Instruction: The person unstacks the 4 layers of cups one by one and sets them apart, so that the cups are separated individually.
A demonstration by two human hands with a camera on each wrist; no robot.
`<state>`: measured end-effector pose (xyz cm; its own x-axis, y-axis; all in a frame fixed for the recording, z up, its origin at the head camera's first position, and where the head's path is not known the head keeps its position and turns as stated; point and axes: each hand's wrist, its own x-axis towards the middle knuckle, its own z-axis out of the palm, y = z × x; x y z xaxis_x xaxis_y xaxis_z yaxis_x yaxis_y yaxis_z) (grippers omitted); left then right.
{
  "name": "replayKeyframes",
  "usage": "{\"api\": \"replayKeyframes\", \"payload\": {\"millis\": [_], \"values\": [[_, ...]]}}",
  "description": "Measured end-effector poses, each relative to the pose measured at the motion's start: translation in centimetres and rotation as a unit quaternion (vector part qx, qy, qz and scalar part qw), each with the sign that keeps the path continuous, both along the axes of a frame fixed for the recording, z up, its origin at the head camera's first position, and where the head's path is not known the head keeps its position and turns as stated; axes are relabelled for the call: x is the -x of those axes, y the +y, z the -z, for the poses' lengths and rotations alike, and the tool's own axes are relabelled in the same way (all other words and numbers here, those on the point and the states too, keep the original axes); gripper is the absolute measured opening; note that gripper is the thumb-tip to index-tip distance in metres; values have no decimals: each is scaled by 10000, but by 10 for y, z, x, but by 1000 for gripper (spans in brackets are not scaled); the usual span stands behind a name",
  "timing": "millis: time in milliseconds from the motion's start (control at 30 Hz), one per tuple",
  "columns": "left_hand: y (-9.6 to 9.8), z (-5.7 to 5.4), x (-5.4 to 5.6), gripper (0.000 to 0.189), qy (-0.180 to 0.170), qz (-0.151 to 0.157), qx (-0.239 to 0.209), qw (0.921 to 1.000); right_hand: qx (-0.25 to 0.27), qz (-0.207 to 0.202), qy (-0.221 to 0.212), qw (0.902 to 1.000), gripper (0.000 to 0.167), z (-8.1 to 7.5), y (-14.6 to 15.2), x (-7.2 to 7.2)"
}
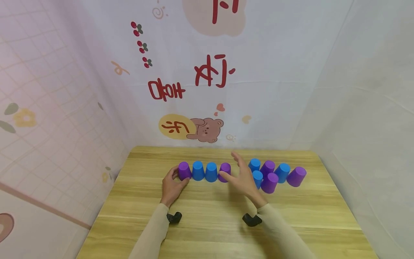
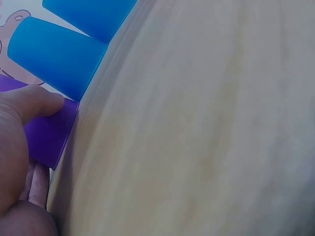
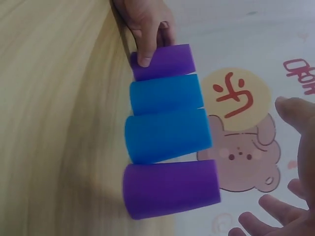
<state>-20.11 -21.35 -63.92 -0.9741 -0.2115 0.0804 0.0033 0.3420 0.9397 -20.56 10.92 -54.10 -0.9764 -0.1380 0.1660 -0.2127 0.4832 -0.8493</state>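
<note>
Upside-down plastic cups stand in a row on the wooden table. At its left end is a purple cup [image 1: 184, 170], and my left hand [image 1: 172, 187] holds it with the thumb in front and the fingers around the outer side. Two blue cups follow, the left one [image 1: 198, 171] and the right one [image 1: 211, 172]. Another purple cup [image 1: 225, 168] ends the row on the right. Beside it my right hand [image 1: 243, 180] hovers with fingers spread; in the right wrist view its fingers [image 3: 280, 209] are apart from this purple cup [image 3: 171, 189].
To the right of my right hand, several more upside-down cups form a loose cluster, among them a blue cup [image 1: 283, 173] and a purple cup [image 1: 296, 176]. The wooden table [image 1: 210, 230] meets a white printed cloth wall [image 1: 275, 115] at the back.
</note>
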Motion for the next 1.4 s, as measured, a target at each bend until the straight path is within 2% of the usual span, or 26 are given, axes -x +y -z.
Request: {"api": "replayKeyframes", "payload": {"millis": [367,633,1033,1400], "values": [[-1,2,1,74,58,-32,46,10000,-98,96,-295,9995,91,22,-8,8],[-2,2,1,73,153,-17,74,9999,-137,113,-228,9996,87,37,-8,12],[-2,3,1,74,103,-13,107,9999,-288,248,-223,9990,76,43,-9,18],[-1,5,2,73,94,-11,98,9999,-58,291,-329,9990,57,44,-12,19]]}}
